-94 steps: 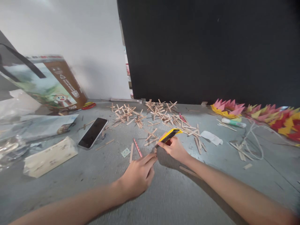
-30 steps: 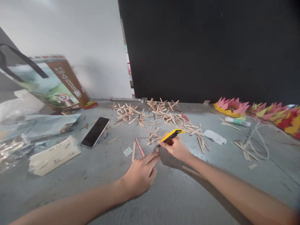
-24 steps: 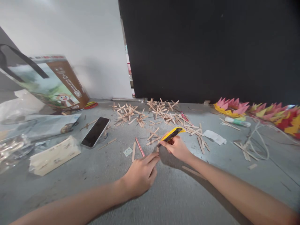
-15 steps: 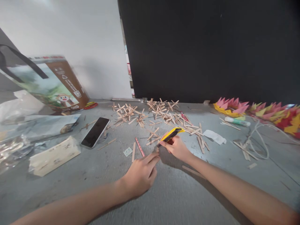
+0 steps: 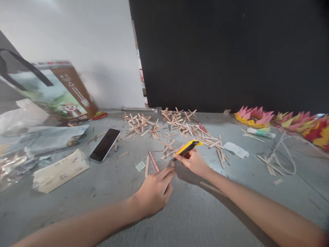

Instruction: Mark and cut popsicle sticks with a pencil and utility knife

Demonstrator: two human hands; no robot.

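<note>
My left hand (image 5: 155,189) is closed, its fingertips pinching a small wooden craft stick (image 5: 173,164) low against the grey surface. Only the far end of that stick shows; the fingers hide the remainder. Wrapped around a yellow and black utility knife (image 5: 189,148), my right hand (image 5: 194,161) sits just beyond and to the right. The knife tilts down toward the stick, and whether its blade touches the wood I cannot tell. Beside my left hand lie a pink patterned pencil-like stick (image 5: 153,160), a loose craft stick (image 5: 146,166) and a small greenish paper square (image 5: 140,166).
Glued-looking craft stick clusters (image 5: 140,124) and loose sticks spread ahead. A phone (image 5: 105,145), a wrapped packet (image 5: 61,171) and a printed bag (image 5: 64,92) are at left. Rightward are white paper (image 5: 235,150), a glue stick (image 5: 260,133), a white cable (image 5: 293,161) and paper petals (image 5: 254,116).
The knife's tip has drawn back very slightly from the stick's end. Both hands otherwise keep nearly the same place and grip.
</note>
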